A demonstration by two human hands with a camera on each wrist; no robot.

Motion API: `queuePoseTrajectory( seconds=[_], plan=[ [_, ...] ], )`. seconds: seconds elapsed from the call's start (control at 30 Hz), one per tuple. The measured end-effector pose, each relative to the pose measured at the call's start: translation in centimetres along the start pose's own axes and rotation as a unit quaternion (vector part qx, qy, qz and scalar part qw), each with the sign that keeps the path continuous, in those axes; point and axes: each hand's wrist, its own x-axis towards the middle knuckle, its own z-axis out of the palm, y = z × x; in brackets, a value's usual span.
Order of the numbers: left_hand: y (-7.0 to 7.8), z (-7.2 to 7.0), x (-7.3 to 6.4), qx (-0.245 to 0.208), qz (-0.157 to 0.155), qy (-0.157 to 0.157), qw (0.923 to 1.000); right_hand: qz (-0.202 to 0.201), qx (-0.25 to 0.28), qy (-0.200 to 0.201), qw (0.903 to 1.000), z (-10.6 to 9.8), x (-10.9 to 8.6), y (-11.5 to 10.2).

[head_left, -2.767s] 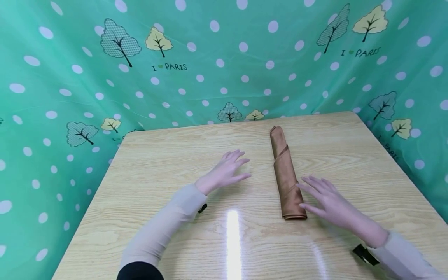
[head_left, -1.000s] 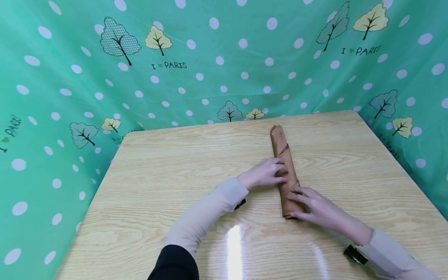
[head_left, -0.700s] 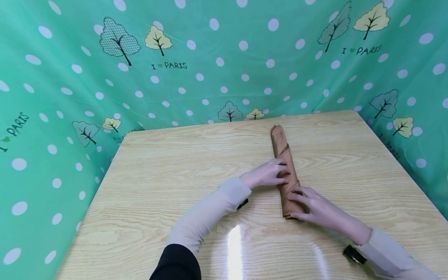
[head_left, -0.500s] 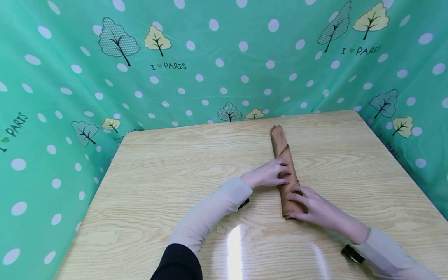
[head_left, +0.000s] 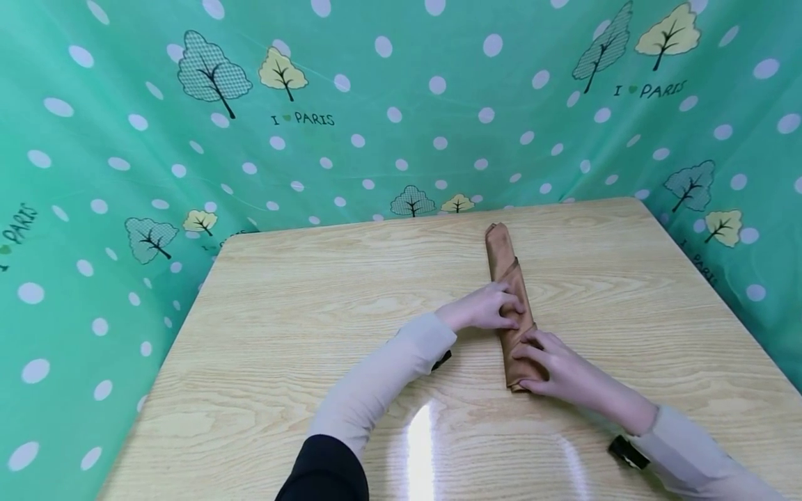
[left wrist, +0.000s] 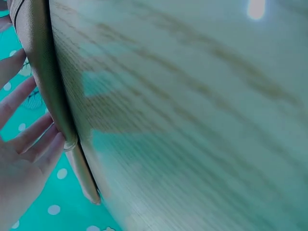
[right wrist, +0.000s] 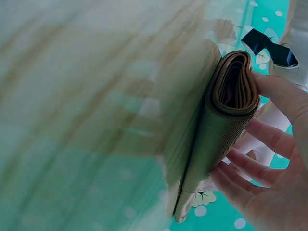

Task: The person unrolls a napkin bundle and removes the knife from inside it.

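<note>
A rolled-up brown satiny cloth lies lengthwise on the table, right of the middle. My left hand rests on the middle of the roll, its fingers bent over the top. Nearer me, my right hand touches the lower part from the right, its thumb close to the near end. In the right wrist view, the wound layers show at the end of the cloth roll, with thumb and fingers spread along its upper side. The left wrist view shows fingertips against the side of the cloth.
The light wooden table has a bright light reflection near its front. A green curtain with white dots and printed trees hangs behind and at both sides. Black straps show below the left sleeve and the right sleeve.
Since the oldest frame, my left hand has moved right onto the cloth roll, and my right hand has come in over its near part. Over the last half second both hands have barely shifted.
</note>
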Motion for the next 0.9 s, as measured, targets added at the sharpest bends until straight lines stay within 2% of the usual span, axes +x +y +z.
queuePoseTrajectory(
  seconds=[0.37,0.67,0.9],
  plan=[
    [-0.27,0.13,0.17,-0.041,-0.017,-0.004,0.999,0.01,0.012,-0.004,0.9999,0.07,0.25,0.0],
    [-0.24,-0.1,0.23,-0.046,-0.033,-0.02,0.9982,0.068,0.05,-0.033,0.9959,-0.35,0.44,-0.22],
    [-0.33,-0.08,0.28,-0.053,-0.035,-0.027,0.9976,0.112,0.075,-0.038,0.9901,-0.64,0.55,-0.32]
  ],
)
